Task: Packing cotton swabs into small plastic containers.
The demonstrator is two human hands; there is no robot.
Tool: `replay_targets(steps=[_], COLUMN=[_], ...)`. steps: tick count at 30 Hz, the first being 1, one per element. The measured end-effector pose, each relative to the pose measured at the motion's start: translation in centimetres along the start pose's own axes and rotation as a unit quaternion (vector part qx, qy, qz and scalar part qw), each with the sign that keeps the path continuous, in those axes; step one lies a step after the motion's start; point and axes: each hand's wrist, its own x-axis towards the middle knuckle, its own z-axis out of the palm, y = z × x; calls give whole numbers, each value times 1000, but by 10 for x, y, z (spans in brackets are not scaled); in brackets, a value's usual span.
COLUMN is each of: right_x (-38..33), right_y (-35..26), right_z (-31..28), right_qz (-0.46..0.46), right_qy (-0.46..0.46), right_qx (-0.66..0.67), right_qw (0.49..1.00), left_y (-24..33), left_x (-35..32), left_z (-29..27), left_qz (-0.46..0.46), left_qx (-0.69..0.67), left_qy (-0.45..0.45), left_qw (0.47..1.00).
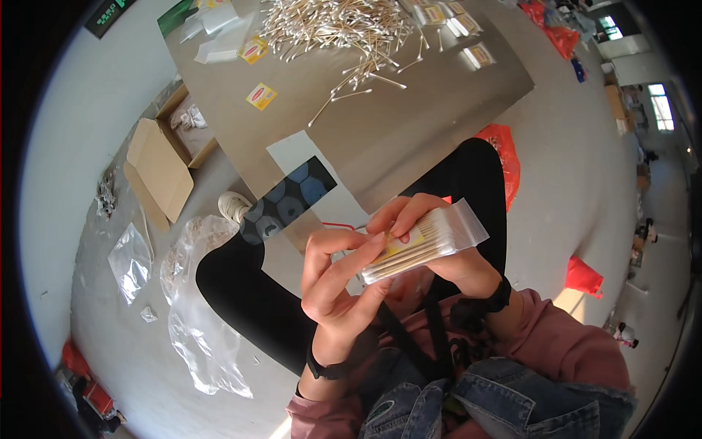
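Observation:
Both hands hold a small clear plastic bag of cotton swabs (424, 241) just above my lap. My left hand (336, 282) grips the bag's lower left end with thumb and fingers. From behind, my right hand (439, 249) supports it, fingertips curled over the top edge near a yellow label inside. The bag's open flap sticks out to the upper right. A large loose pile of wooden-stick cotton swabs (336, 29) lies on the far part of the grey table (409, 139).
Yellow-and-red labels (261, 96) and small clear bags (212, 51) lie on the table's left part. An open cardboard box (162, 164) and clear plastic bags (194, 322) are on the floor at left. Red bags (583, 276) lie on the floor at right.

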Motion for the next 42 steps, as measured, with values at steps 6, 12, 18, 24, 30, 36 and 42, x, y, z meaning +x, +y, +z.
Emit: replay_targets(steps=[6,12,18,24,30,36,42], right_x=[0,2,5,-4,-3,1,-5], right_y=[1,-10,-37,-63,-59,-51,-33], right_z=[-5,-11,-26,-39,-32,-35,-20], right_qz=[19,48,-34,-146,-122,-176,-151], right_qy=[-18,-25,-32,-46,-32,-23,88], right_qx=[32,91,-86,-305,-276,-268,-194], right_qw=[999,994,995,940,953,947,965], left_y=[-1,-2,-2,-4,-5,-1,0], left_x=[0,2,2,6,4,4,3], left_z=[-1,-3,-5,-10,-7,-5,5], left_qz=[23,53,57,81,32,-30,-64], left_qx=[15,41,31,70,20,-2,-14], left_qy=[-5,-14,3,13,-13,-41,-39], left_qw=[1000,998,998,994,999,999,997])
